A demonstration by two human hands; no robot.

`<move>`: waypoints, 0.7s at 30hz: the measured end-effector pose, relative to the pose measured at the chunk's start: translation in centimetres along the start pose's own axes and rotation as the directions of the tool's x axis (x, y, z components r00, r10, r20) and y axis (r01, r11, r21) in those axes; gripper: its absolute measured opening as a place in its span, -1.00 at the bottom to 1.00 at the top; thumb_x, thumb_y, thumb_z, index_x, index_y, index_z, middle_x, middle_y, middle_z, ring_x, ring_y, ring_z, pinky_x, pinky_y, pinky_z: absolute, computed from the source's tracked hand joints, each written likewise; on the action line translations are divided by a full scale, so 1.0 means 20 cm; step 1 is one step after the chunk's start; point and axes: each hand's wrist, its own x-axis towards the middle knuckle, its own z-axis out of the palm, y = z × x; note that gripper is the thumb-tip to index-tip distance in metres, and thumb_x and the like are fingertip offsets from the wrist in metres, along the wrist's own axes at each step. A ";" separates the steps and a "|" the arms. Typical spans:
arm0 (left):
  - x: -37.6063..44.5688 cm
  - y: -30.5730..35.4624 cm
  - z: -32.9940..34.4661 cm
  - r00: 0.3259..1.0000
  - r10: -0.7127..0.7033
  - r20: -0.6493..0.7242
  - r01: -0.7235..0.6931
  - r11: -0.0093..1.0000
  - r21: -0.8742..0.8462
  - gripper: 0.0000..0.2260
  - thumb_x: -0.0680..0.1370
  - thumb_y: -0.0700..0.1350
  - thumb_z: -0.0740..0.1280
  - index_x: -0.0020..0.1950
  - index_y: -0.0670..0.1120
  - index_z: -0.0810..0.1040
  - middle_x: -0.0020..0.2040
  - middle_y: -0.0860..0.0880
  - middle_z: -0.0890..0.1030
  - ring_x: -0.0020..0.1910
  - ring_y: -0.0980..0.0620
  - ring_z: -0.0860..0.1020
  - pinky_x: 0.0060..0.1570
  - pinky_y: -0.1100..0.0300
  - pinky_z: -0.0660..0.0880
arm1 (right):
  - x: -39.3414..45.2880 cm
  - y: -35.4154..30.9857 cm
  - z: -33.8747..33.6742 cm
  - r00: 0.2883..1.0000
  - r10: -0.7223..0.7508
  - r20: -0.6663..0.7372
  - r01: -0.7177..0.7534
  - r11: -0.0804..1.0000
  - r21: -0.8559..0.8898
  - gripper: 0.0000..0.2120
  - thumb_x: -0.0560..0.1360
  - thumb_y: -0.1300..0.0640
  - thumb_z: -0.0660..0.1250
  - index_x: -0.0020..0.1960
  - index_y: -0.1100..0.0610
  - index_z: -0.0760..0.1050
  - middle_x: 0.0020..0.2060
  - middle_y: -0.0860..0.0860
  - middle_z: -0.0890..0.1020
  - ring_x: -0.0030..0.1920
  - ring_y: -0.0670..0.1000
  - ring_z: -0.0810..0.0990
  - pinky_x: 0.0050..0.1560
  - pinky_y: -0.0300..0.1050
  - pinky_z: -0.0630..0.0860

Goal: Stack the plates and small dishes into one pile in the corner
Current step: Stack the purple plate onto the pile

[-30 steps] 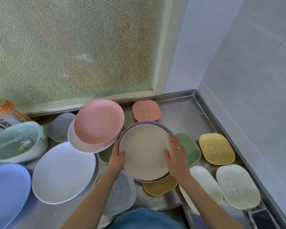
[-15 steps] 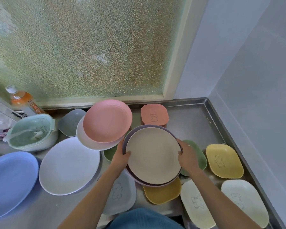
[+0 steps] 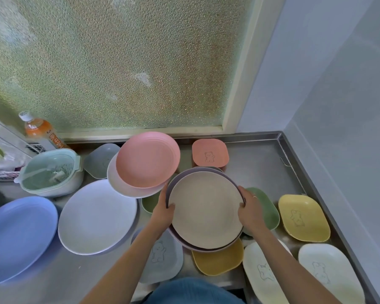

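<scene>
Although we hold a beige plate (image 3: 205, 210) nested in a purple plate (image 3: 173, 183), we judge the task barely begun: the far-right corner of the steel counter (image 3: 261, 163) holds no pile. Our left hand (image 3: 164, 212) curls round the left rims, thumb on top; our right hand (image 3: 249, 212) grips the right rims likewise, so the pair sits between our palms, raised above the counter. Left to gather: the pink plate (image 3: 147, 159) on a pale one, the white plate (image 3: 97, 218), the blue plate (image 3: 18, 238), and the small dishes, among them the salmon dish (image 3: 210, 152) and yellow dish (image 3: 303, 217).
</scene>
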 end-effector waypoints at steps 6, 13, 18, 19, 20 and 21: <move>0.00 0.09 -0.06 0.986 -0.007 -0.169 0.071 0.923 0.377 -0.68 0.54 0.02 0.15 0.30 0.12 0.41 0.07 0.02 0.61 0.03 -0.05 0.55 0.08 0.02 0.45 | 0.00 -0.02 0.03 0.997 0.080 0.012 -0.080 0.997 0.021 -0.49 0.53 0.34 0.13 0.46 0.15 0.23 0.37 0.11 0.40 0.35 0.13 0.37 0.34 0.02 0.31; 0.07 0.13 -0.26 0.913 0.259 -0.316 0.083 0.639 0.764 -0.74 0.61 -0.06 0.18 0.27 -0.02 0.49 0.23 0.00 0.56 0.20 -0.09 0.50 0.19 -0.06 0.47 | -0.01 -0.15 0.09 0.987 0.034 -0.159 -0.039 0.999 -0.027 -0.51 0.55 0.25 0.20 0.45 0.08 0.23 0.41 0.05 0.36 0.37 0.12 0.36 0.32 0.04 0.35; 0.17 0.04 -0.33 0.976 0.196 -0.095 -0.004 0.455 0.891 -0.75 0.53 -0.09 0.33 0.21 0.00 0.56 0.24 0.04 0.57 0.27 -0.02 0.46 0.39 0.05 0.28 | -0.02 -0.24 0.16 0.981 -0.104 -0.166 0.097 0.994 -0.054 -0.52 0.52 0.29 0.21 0.41 0.06 0.29 0.40 0.04 0.38 0.39 0.09 0.34 0.38 0.08 0.31; 0.17 0.04 -0.33 0.973 0.215 -0.078 -0.024 0.436 0.900 -0.75 0.53 -0.09 0.34 0.21 0.00 0.55 0.24 0.04 0.57 0.26 -0.01 0.46 0.40 0.07 0.27 | -0.02 -0.26 0.17 0.975 -0.145 -0.171 0.137 0.989 -0.060 -0.52 0.51 0.31 0.21 0.40 0.06 0.31 0.39 0.03 0.40 0.38 0.08 0.35 0.38 0.06 0.32; 0.17 0.04 -0.34 0.967 0.242 -0.077 -0.038 0.437 0.899 -0.74 0.54 -0.10 0.32 0.23 -0.01 0.52 0.26 0.03 0.55 0.28 -0.02 0.45 0.41 0.07 0.25 | -0.02 -0.29 0.17 0.966 -0.187 -0.178 0.177 0.982 -0.071 -0.52 0.50 0.32 0.22 0.40 0.07 0.33 0.37 0.02 0.43 0.37 0.06 0.37 0.38 0.02 0.32; 0.17 0.04 -0.34 0.957 0.277 -0.090 -0.047 0.453 0.890 -0.72 0.56 -0.12 0.29 0.27 -0.03 0.47 0.29 0.02 0.53 0.31 -0.04 0.43 0.43 0.06 0.22 | -0.02 -0.31 0.18 0.957 -0.228 -0.179 0.217 0.973 -0.079 -0.52 0.50 0.33 0.22 0.39 0.07 0.34 0.35 0.00 0.45 0.35 0.05 0.39 0.37 -0.01 0.33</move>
